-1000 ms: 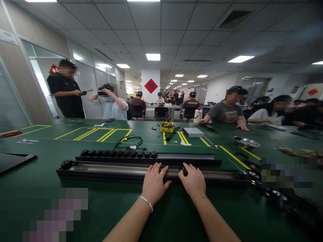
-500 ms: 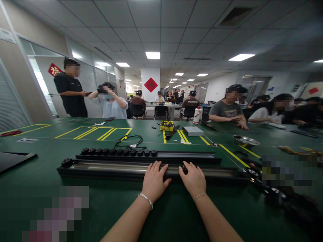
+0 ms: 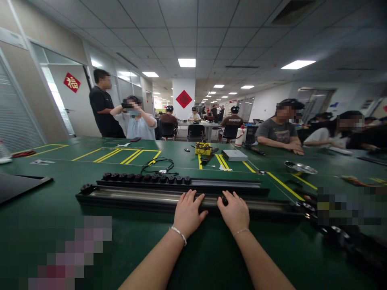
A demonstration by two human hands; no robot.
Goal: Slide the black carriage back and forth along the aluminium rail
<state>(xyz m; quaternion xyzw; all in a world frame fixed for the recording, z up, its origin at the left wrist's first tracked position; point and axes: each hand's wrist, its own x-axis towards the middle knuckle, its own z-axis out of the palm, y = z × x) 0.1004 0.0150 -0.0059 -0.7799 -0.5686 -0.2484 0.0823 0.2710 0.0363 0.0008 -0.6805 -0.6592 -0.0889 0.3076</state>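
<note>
My left hand (image 3: 187,215) lies palm down over the near long black tray (image 3: 127,197), its fingers spread and holding nothing. My right hand (image 3: 235,213) closes its thumb and index finger round a small black piece (image 3: 224,200), over the same tray; the fingers hide most of that piece. A round black knob-like piece (image 3: 86,188) sits at the tray's left end. Just behind is a second long black tray (image 3: 229,183), parallel to the first. A row of several similar black pieces (image 3: 147,178) fills its left part.
Beyond the trays lie a black cable (image 3: 159,165), a yellow object with wires (image 3: 203,148), a grey box (image 3: 234,155) and a metal bowl (image 3: 300,168). Dark gear (image 3: 335,233) crowds the right. A dark flat panel (image 3: 22,187) is at left. People sit and stand around the green table.
The view has shifted slightly, so the whole scene sits a little further right. Both hands keep nearly the same place on the near tray.
</note>
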